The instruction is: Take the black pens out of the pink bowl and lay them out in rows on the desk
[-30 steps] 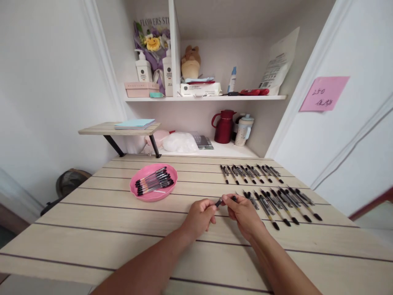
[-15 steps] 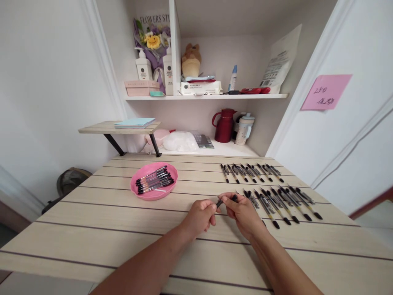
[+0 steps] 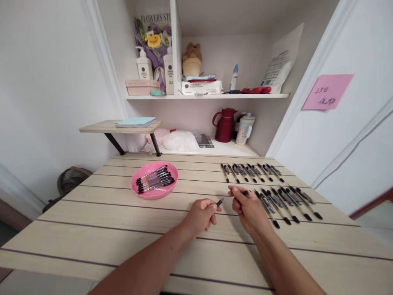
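Note:
My left hand [image 3: 201,217] is closed around a pen [image 3: 220,202]; its dark grip and bare pointed tip stick out toward the right, while the rest is hidden in my fist. Just to the right, my right hand [image 3: 250,209] has curled fingers with a black pen cap [image 3: 245,193] showing between thumb and fingers. A gap separates the two hands. Beside my right hand lies a near row of pen parts [image 3: 288,203], with barrels, refills and caps. Farther back is a second row of pen parts [image 3: 251,172]. Several whole pens [image 3: 155,179] rest in a pink dish [image 3: 150,197].
A small raised shelf [image 3: 101,127] with blue paper [image 3: 136,121] stands at the back left of the slatted table [image 3: 123,229]. Behind the table, a red jug [image 3: 225,126], a pale cup [image 3: 245,130] and a white plastic bag [image 3: 181,141] occupy the cabinet.
My right hand has moved off the pen tip to the right, leaving the tip bare. My left hand has stayed nearly in place with the pen.

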`<state>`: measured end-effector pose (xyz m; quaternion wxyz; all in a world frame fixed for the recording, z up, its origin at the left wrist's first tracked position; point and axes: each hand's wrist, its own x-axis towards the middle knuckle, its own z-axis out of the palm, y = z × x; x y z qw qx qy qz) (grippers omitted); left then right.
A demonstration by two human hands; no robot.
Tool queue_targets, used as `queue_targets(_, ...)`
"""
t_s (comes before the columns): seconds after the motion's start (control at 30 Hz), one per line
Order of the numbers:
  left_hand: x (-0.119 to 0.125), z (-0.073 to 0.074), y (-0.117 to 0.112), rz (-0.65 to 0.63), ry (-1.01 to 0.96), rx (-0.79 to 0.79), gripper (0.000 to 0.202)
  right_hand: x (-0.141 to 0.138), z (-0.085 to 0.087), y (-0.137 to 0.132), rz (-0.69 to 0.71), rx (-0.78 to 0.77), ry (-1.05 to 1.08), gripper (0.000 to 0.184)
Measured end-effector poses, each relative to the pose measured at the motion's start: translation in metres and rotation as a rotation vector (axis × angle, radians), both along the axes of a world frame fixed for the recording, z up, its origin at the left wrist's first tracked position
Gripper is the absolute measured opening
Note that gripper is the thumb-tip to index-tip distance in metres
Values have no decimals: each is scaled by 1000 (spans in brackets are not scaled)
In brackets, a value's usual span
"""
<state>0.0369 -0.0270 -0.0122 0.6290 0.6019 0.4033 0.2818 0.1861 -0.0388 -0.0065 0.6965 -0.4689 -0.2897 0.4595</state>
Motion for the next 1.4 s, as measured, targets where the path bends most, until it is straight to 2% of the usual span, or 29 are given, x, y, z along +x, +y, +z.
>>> queue_targets(0.17,0,1,1,39,-2,-27,27,16,16,-4,-75,9,26,34)
queue_targets(0.3,1,0,2,57,-37,-28,27,37,30,-13,-91,-50,-109,36)
queue_targets(0.4,1,0,2,63,-30,-31,26,48,30,-19,-32,-151,-325,37)
queue_targets(0.5,1,2,1,63,-17,-30,26,49,22,-22,68,-258,-645,31)
queue_targets(0.6,1,5,0,65,-13,-26,26,44,13,-23,152,-261,-980,20)
queue_targets(0.7,1,6,-1,70,-13,-22,24,40,9,-19,201,-245,-1180,18)
queue_targets(0.87,1,4,0,83,-32,-21,25,40,5,-5,230,-216,-1205,18)
queue_targets(1.03,2,3,1,100,-68,-27,22,26,-3,4,281,-282,-925,17)
queue_targets(1.13,3,4,0,114,-87,-41,18,12,-4,4,332,-335,-897,16)
queue_targets(1.2,4,4,0,123,-90,-50,15,5,-2,3,334,-338,-1045,15)
queue_targets(1.33,5,3,-1,145,-91,-63,11,-5,2,3,231,-356,-1533,13)
queue_targets(1.4,5,3,-1,152,-93,-63,12,-9,2,4,198,-384,-1682,14)
